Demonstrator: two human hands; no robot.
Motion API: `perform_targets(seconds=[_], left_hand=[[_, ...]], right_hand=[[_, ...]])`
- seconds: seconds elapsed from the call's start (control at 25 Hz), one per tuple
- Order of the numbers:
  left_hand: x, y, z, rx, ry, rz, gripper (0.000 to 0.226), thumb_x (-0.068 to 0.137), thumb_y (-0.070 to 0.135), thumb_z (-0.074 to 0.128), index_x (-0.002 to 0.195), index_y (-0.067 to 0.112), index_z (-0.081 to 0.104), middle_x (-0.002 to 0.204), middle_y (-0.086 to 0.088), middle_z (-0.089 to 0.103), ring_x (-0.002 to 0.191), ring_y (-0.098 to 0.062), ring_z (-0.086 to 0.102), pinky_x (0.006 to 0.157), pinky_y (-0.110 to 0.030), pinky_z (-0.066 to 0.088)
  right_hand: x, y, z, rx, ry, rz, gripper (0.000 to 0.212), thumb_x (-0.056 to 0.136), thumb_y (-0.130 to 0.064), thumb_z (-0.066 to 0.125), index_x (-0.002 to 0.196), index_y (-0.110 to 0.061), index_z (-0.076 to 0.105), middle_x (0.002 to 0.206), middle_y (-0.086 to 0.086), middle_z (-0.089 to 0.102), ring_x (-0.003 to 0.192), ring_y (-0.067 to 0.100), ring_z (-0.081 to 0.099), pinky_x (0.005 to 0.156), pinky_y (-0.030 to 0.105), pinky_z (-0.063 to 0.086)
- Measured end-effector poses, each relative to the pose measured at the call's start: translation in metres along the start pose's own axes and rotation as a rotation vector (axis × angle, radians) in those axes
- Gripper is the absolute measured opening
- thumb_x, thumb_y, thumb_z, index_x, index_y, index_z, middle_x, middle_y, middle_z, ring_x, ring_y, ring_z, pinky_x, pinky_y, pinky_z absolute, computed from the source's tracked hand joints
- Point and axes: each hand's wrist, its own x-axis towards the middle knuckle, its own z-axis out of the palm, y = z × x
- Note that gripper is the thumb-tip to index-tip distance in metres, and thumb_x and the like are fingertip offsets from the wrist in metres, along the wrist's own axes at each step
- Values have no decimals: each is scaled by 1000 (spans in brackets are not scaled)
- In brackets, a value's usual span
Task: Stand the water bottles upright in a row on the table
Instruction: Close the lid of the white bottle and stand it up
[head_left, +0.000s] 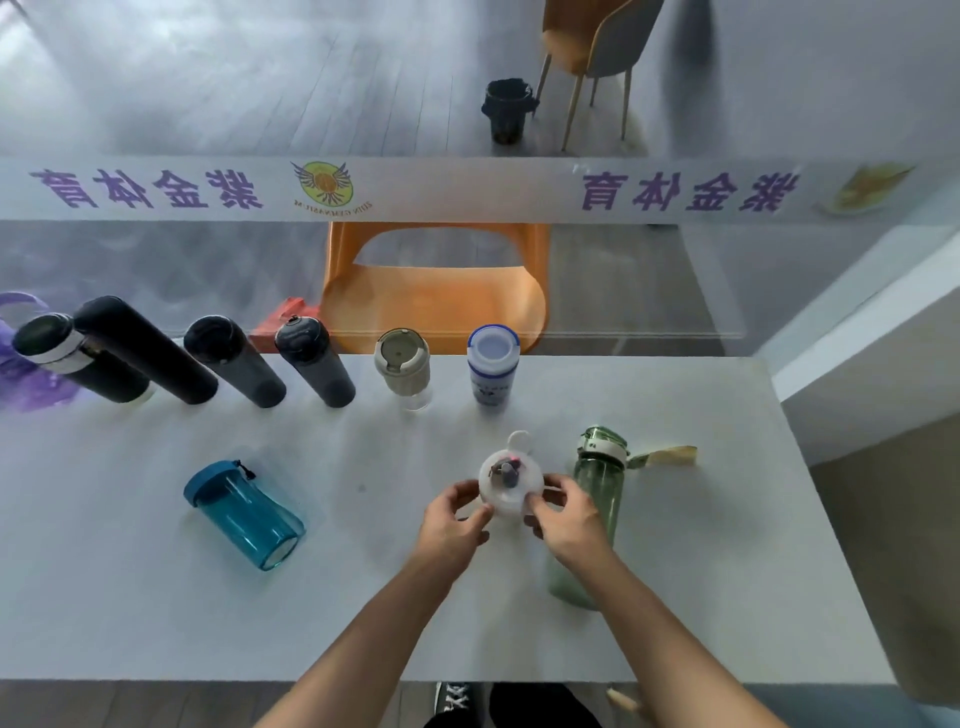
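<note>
A white-lidded bottle (510, 480) stands upright near the table's middle, seen from above, with my left hand (454, 519) and my right hand (566, 512) gripping its sides. Just right of it a green bottle (597, 499) stands upright, a tag hanging from its lid. A blue bottle (244, 514) stands to the left, apart from the others. Along the far edge several bottles stand in a row: four dark ones (130, 348), a beige-lidded one (402, 366) and a white-and-blue one (492, 364).
The white table (156, 597) ends at a glass partition with a printed banner (467, 189). Behind the glass are an orange chair (436, 291) and a black bin (508, 110). A purple bag (21, 364) lies at the far left. A grey ledge (883, 338) borders the right.
</note>
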Motion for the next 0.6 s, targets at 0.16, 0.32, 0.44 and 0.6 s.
perform_targets(seconds=[0.16,0.32,0.44,0.6], left_hand=[[-1,8,13,-20,-45,-39,26,95,11,57,121,11,59,121,-8,64,94,-17,63,85,-39,57],[11,27,38,-26,-41,-34,23,96,7,52,118,13,57,115,-4,64,88,-16,61,87,-41,55],[28,43,63,-27,-9,-34,23,96,8,51,118,12,56,108,-3,64,87,-17,59,89,-42,54],[52,67,94,-4,15,-25,27,96,5,47,121,14,51,113,-1,60,92,-18,59,91,-43,55]], right_hand=[[2,-3,-6,55,43,-9,26,88,-34,66,113,-30,60,107,3,73,94,26,72,87,49,58],[23,-16,-27,76,31,-15,22,95,-30,61,116,-26,58,96,3,72,83,25,73,83,50,59],[50,-25,-49,2,14,-48,32,97,-31,58,127,-19,58,108,8,72,96,27,69,88,41,55],[90,-44,-83,-99,10,-100,36,99,-34,55,131,-18,57,119,11,70,104,30,66,89,38,52]])
